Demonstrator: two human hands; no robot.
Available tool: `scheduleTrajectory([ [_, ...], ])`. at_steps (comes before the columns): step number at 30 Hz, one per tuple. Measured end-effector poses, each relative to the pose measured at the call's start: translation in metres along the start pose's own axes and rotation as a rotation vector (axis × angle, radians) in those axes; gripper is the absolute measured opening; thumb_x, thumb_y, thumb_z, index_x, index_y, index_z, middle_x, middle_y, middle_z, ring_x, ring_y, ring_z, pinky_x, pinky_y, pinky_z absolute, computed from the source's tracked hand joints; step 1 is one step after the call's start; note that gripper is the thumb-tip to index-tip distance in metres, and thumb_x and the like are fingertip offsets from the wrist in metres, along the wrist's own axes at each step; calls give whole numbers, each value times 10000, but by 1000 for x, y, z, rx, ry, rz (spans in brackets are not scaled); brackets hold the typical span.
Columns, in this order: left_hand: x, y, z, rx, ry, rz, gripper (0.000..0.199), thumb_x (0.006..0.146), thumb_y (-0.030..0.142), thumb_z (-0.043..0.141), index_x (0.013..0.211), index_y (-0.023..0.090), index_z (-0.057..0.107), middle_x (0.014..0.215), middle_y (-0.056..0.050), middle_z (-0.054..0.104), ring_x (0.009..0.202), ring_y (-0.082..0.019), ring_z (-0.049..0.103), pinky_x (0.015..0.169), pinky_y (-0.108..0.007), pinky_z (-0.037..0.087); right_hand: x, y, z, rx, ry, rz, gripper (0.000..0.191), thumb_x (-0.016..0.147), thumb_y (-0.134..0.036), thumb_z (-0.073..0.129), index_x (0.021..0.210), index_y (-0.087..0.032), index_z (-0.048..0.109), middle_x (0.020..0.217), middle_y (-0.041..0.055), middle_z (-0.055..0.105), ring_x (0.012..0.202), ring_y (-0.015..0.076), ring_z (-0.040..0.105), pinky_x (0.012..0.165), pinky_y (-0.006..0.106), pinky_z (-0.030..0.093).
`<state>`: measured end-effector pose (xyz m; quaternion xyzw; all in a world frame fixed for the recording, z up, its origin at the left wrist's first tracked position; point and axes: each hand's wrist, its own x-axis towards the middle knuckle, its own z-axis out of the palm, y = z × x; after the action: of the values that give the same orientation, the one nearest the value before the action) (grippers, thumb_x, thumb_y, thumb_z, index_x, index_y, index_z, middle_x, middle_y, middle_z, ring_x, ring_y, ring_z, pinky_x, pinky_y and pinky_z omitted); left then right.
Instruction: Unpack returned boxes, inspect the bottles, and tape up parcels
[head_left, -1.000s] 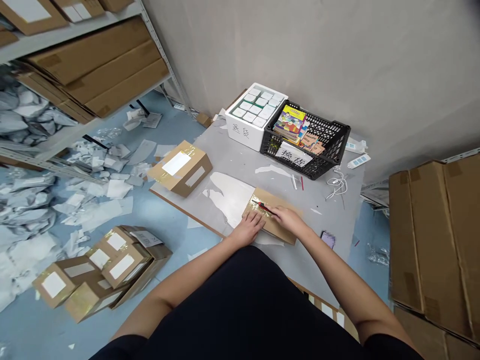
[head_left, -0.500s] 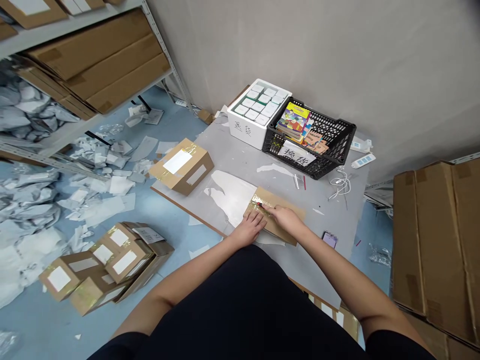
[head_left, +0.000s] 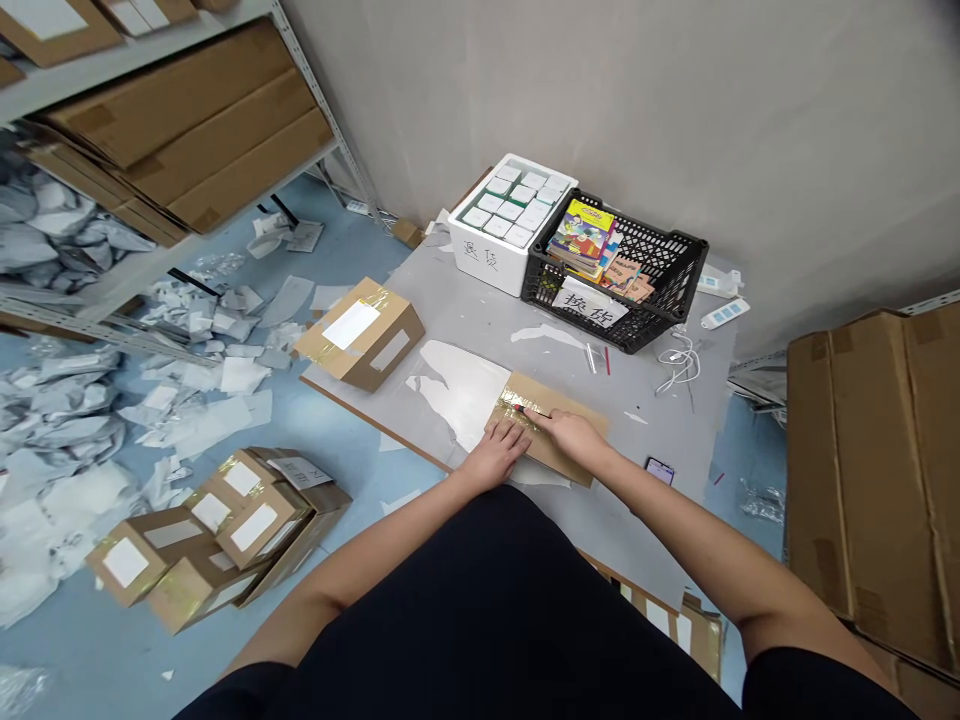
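Observation:
A flat cardboard box (head_left: 564, 440) with shiny tape across its left end lies on the grey table in front of me. My left hand (head_left: 496, 452) rests on the box's near left corner, fingers stretched out and laid on it. In my right hand (head_left: 576, 434) is a slim black tool with a red tip (head_left: 522, 408), its tip at the taped part of the box. Whether that tool is a cutter or a pen is too small to tell. White torn paper (head_left: 465, 385) lies left of the box.
A taped carton (head_left: 364, 335) stands at the table's left edge. Behind are a white foam box (head_left: 487, 262) of small white boxes and a black crate (head_left: 660, 325) with books. A phone (head_left: 661, 471) lies right, and cartons (head_left: 255, 520) stand on the floor left.
The tool's tip has shifted slightly to the right along the taped end, with my right hand. My left hand stays on the box corner. The view has tilted slightly.

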<state>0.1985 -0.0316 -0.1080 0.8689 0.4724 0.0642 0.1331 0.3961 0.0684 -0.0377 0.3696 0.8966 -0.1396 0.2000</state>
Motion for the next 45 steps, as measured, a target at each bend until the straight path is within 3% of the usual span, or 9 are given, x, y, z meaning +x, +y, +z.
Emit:
scheduleTrajectory([
  [20, -1, 1, 0, 33, -6, 7, 582, 864, 222, 520, 1431, 219, 390, 1480, -127, 414, 1401, -305, 306, 1156, -544, 159, -25, 14, 11, -60, -35, 33, 636, 954, -140, 356, 1513, -416, 227, 980, 67, 636, 830, 201, 646, 685, 256, 407],
  [36, 2, -2, 8, 34, 10, 17, 578, 865, 206, 507, 1432, 229, 394, 1472, -128, 420, 1386, -315, 318, 1142, -554, 186, -93, 40, 21, -34, -53, 140, 706, 886, -44, 404, 1485, -409, 323, 964, 66, 647, 777, 195, 636, 667, 256, 407],
  [45, 5, 2, 5, 44, 23, 5, 557, 867, 185, 487, 1415, 238, 399, 1438, -124, 445, 1359, -314, 346, 1129, -559, 226, -134, 61, 30, -132, -128, 197, 839, 799, 31, 450, 1510, -379, 278, 888, 76, 645, 728, 197, 649, 639, 258, 414],
])
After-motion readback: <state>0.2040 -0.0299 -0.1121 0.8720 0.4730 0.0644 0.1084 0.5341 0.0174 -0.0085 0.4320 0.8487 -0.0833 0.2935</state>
